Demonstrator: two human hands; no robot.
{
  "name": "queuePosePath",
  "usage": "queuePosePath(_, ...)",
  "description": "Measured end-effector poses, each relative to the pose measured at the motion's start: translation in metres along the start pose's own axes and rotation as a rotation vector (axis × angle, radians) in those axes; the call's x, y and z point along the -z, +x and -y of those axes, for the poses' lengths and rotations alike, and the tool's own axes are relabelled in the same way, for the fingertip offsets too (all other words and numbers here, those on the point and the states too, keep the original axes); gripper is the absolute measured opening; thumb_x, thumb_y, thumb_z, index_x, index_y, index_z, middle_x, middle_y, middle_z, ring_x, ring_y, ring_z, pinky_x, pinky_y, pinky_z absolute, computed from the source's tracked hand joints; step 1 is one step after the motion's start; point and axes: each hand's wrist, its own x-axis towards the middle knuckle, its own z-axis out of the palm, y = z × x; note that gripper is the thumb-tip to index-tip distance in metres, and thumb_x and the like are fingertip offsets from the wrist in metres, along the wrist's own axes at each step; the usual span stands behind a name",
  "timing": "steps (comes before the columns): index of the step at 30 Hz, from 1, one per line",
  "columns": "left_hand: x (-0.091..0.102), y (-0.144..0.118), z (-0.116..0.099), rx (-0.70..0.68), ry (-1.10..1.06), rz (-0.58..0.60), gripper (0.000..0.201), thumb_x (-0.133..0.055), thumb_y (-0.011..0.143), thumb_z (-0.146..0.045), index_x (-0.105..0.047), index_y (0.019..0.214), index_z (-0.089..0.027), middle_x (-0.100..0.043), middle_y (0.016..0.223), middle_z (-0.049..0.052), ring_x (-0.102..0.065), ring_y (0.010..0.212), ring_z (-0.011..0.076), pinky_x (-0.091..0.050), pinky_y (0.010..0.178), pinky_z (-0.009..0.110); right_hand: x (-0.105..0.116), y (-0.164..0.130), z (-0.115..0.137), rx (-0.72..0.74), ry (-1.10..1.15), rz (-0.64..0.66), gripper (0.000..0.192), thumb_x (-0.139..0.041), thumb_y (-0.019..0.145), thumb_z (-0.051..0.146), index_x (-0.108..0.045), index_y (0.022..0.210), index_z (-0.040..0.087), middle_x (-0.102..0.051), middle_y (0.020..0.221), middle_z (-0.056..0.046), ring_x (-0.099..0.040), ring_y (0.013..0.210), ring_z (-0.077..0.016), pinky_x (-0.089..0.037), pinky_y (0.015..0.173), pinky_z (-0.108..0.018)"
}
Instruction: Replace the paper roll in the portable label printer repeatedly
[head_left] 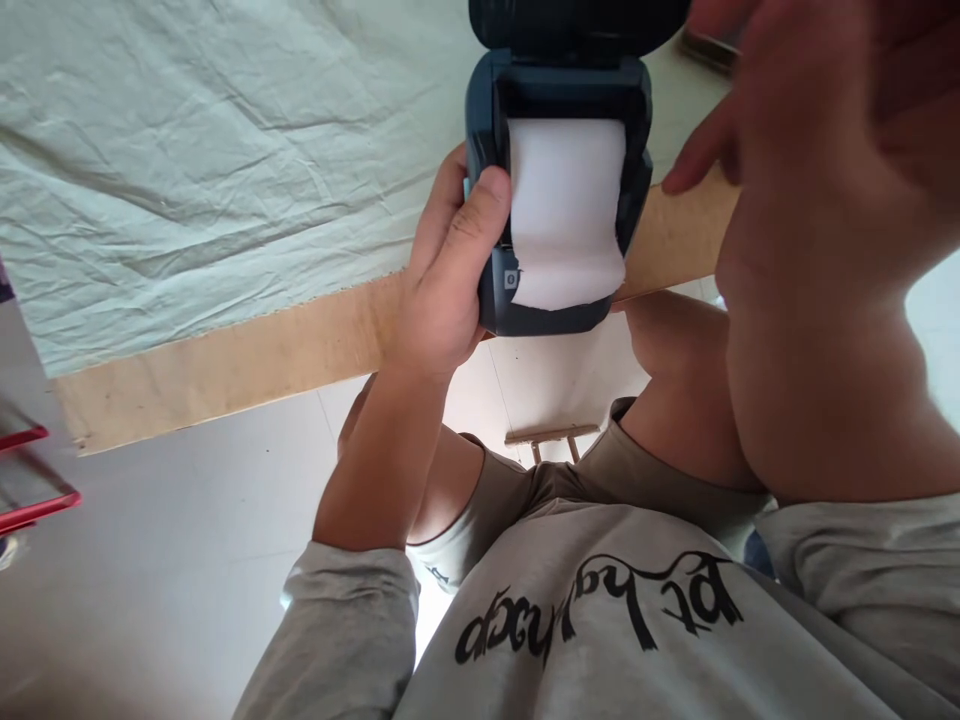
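Note:
My left hand (pixel 457 265) is wrapped round the left side of a dark blue portable receipt printer (pixel 551 318), thumb resting on its edge. The black lid (pixel 577 25) is swung up and partly cut off by the top of the view. Inside the bay lies white paper (pixel 566 210) from a roll, its torn end hanging over the printer's front. My right hand (pixel 810 110) is raised at the upper right, close to the camera and a little blurred. Its visible fingers are apart and hold nothing that I can see; some of them leave the frame.
A table with a wrinkled pale green cloth (pixel 225 150) and a bare wooden edge (pixel 225 360) spans the top. Behind my right hand lies a dark flat object (pixel 709 50), partly hidden. Red bars (pixel 37 515) stand at the far left. Below is a tiled floor (pixel 202 500).

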Motion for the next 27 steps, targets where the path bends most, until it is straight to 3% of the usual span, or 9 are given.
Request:
queuePosePath(2, 0.003, 0.001, -0.001, -0.019, 0.042, 0.031, 0.025, -0.049, 0.080, -0.043, -0.052, 0.093, -0.022, -0.052, 0.079, 0.003, -0.050, 0.073, 0.0110, -0.039, 0.058, 0.022, 0.004, -0.001, 0.003, 0.168, -0.309, 0.036, 0.027, -0.040, 0.081, 0.039, -0.053, 0.089, 0.016, -0.055, 0.084, 0.002, -0.049, 0.068, 0.0004, -0.039, 0.064, -0.020)
queuePosePath(4, 0.004, 0.002, 0.000, -0.037, 0.056, 0.039, 0.030, -0.051, 0.079, -0.046, -0.050, 0.092, -0.019, -0.050, 0.079, 0.002, -0.048, 0.071, 0.0088, -0.040, 0.062, 0.021, 0.009, -0.001, 0.008, 0.229, -0.647, 0.227, 0.028, -0.042, 0.079, 0.040, -0.054, 0.097, 0.023, -0.056, 0.087, 0.004, -0.053, 0.076, -0.0036, -0.043, 0.077, -0.026)
queuePosePath(6, 0.005, 0.002, 0.000, -0.049, 0.068, 0.050, 0.034, -0.052, 0.078, -0.048, -0.050, 0.093, -0.018, -0.050, 0.081, 0.002, -0.048, 0.075, 0.0088, -0.039, 0.066, 0.021, 0.012, 0.001, 0.013, 0.176, -0.896, 0.383, 0.033, -0.039, 0.078, 0.046, -0.050, 0.106, 0.032, -0.056, 0.093, 0.006, -0.056, 0.087, -0.0103, -0.045, 0.080, -0.032)
queuePosePath(9, 0.004, 0.001, -0.001, -0.039, 0.084, 0.051, 0.033, -0.051, 0.079, -0.045, -0.049, 0.096, -0.018, -0.049, 0.081, 0.002, -0.047, 0.076, 0.0084, -0.038, 0.067, 0.021, 0.012, 0.005, 0.023, 0.050, -1.002, 0.478, 0.035, -0.036, 0.078, 0.049, -0.046, 0.110, 0.038, -0.053, 0.107, 0.008, -0.054, 0.104, -0.0184, -0.045, 0.083, -0.037)
queuePosePath(13, 0.000, -0.001, -0.005, -0.025, 0.091, 0.025, 0.028, -0.049, 0.083, -0.040, -0.048, 0.096, -0.015, -0.046, 0.082, 0.002, -0.045, 0.076, 0.0065, -0.036, 0.067, 0.020, 0.010, 0.009, 0.031, -0.089, -1.095, 0.604, 0.040, -0.033, 0.075, 0.059, -0.046, 0.109, 0.043, -0.053, 0.088, 0.002, -0.054, 0.095, -0.0182, -0.042, 0.081, -0.040)
queuePosePath(15, -0.003, -0.003, -0.006, -0.032, 0.093, -0.002, 0.028, -0.049, 0.082, -0.040, -0.048, 0.094, -0.015, -0.046, 0.082, 0.002, -0.044, 0.074, 0.0062, -0.035, 0.065, 0.019, 0.010, 0.010, 0.032, -0.119, -1.112, 0.637, 0.040, -0.030, 0.076, 0.059, -0.047, 0.108, 0.041, -0.053, 0.083, 0.000, -0.053, 0.092, -0.0175, -0.040, 0.078, -0.039)
queuePosePath(21, -0.004, -0.002, -0.003, -0.048, 0.128, -0.006, 0.024, -0.047, 0.082, -0.041, -0.053, 0.091, -0.020, -0.049, 0.077, 0.001, -0.049, 0.074, 0.0091, -0.038, 0.065, 0.020, 0.012, 0.016, 0.027, -0.064, -0.885, 0.598, 0.054, -0.046, 0.070, 0.050, -0.027, 0.119, 0.041, -0.052, 0.107, 0.009, -0.053, 0.089, -0.0117, -0.035, 0.071, -0.029)
queuePosePath(24, -0.001, 0.000, -0.006, -0.021, 0.115, 0.024, 0.023, -0.047, 0.083, -0.039, -0.054, 0.095, -0.021, -0.052, 0.079, 0.001, -0.053, 0.078, 0.0104, -0.039, 0.066, 0.021, 0.016, 0.019, 0.029, 0.003, -0.864, 0.607, 0.051, -0.050, 0.069, 0.048, -0.034, 0.116, 0.039, -0.054, 0.096, 0.009, -0.053, 0.086, -0.0063, -0.037, 0.079, -0.028)
queuePosePath(27, 0.002, 0.002, -0.008, 0.031, 0.047, 0.032, 0.024, -0.048, 0.082, -0.040, -0.054, 0.095, -0.021, -0.057, 0.089, 0.002, -0.056, 0.088, 0.0125, -0.042, 0.069, 0.022, 0.023, 0.019, 0.028, -0.009, -0.542, 0.571, 0.043, -0.055, 0.071, 0.041, -0.040, 0.110, 0.031, -0.049, 0.103, 0.008, -0.054, 0.093, -0.0039, -0.043, 0.085, -0.023)
